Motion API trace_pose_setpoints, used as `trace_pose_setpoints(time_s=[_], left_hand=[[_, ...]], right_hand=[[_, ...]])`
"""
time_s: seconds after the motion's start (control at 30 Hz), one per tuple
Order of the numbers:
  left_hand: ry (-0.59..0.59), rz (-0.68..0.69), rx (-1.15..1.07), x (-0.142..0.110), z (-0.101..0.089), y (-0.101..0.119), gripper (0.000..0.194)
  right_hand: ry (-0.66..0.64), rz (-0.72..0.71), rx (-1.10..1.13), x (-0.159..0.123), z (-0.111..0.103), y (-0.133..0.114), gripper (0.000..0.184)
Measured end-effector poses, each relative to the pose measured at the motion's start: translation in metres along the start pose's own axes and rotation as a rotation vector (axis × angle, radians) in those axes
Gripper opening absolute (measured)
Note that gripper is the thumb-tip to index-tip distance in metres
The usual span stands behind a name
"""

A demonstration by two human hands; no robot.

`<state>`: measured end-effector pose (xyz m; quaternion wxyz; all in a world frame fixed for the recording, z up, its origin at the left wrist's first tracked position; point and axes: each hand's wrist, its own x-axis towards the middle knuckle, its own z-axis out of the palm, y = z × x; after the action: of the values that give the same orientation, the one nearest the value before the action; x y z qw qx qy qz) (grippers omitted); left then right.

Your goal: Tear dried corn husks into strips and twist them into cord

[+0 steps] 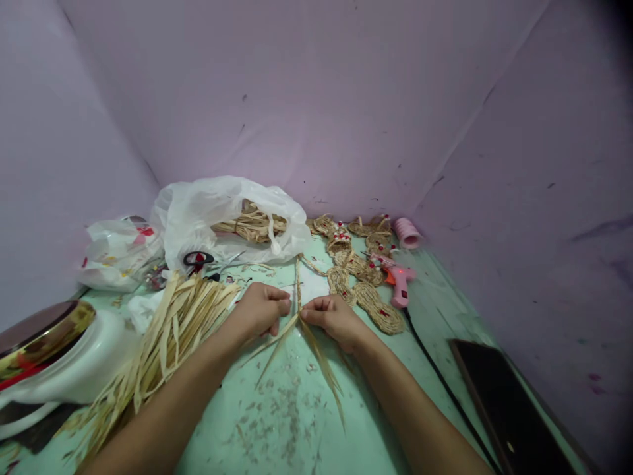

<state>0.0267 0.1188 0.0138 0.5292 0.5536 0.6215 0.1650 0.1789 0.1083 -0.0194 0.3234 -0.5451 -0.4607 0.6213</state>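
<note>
A thin braid of dried straw-coloured fibre (298, 284) runs toward me over the green tabletop (297, 422). At its near end it splits into loose fibre strands (324, 366) that fan out toward me. My right hand (336, 322) pinches the braid between thumb and fingertips where the strands part. Just left of the braid, my left hand (264, 309) is closed with its fingers curled together; whatever is in them is hidden. A pale strand passes below its fingertips. Beside my left forearm lies a thick bundle of dry fibre strips (173, 336).
Behind are a white plastic bag (190, 218) holding more fibre, and black-handled scissors (198, 258). Coiled braided pieces with red beads (373, 307) lie right, beside a pink glue gun (399, 280) with a black cord. A dark phone-like slab (509, 409) and white container (106, 356) flank me.
</note>
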Motion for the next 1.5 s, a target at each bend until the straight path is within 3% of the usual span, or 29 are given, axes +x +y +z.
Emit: trace_pose_setpoints(time_s=[0.13, 0.27, 0.4, 0.53, 0.77, 0.93, 1.03, 1.13, 1.27, 1.33, 1.5], left_hand=[[-0.154, -0.096, -0.256, 0.006, 0.013, 0.000, 0.015], [-0.117, -0.115, -0.150, 0.014, 0.015, -0.005, 0.017], [-0.045, 0.027, 0.068, 0.020, 0.013, -0.009, 0.016], [-0.026, 0.144, 0.110, 0.023, 0.014, -0.012, 0.015], [0.060, 0.180, 0.062, 0.018, 0.025, -0.013, 0.019], [0.045, 0.028, -0.233, 0.012, 0.027, -0.010, 0.017], [-0.045, 0.005, -0.291, 0.011, 0.021, -0.009, 0.012], [-0.111, 0.009, -0.315, 0.013, 0.012, -0.010, 0.008], [-0.175, 0.028, -0.343, 0.016, 0.002, -0.015, 0.010], [-0.189, 0.031, -0.336, 0.017, 0.000, -0.016, 0.011], [-0.201, 0.035, -0.316, 0.017, 0.000, -0.016, 0.011]], right_hand=[[-0.081, -0.055, -0.014, 0.001, -0.001, 0.003, 0.015], [-0.089, -0.114, -0.225, 0.004, -0.003, 0.005, 0.013], [-0.056, -0.214, -0.599, 0.003, -0.004, -0.001, 0.016], [0.053, -0.325, -0.876, -0.004, -0.002, -0.010, 0.017], [0.244, -0.192, -1.160, -0.028, 0.018, -0.025, 0.022], [0.187, -0.195, -1.315, -0.039, 0.046, -0.024, 0.021], [0.142, -0.208, -1.281, -0.039, 0.051, -0.020, 0.020], [0.124, -0.223, -1.179, -0.037, 0.040, -0.021, 0.016], [0.371, -0.246, -0.920, -0.030, 0.012, -0.028, 0.022], [0.426, -0.239, -0.744, -0.024, 0.003, -0.028, 0.022], [0.052, 0.003, -0.149, -0.009, 0.013, -0.015, 0.014]])
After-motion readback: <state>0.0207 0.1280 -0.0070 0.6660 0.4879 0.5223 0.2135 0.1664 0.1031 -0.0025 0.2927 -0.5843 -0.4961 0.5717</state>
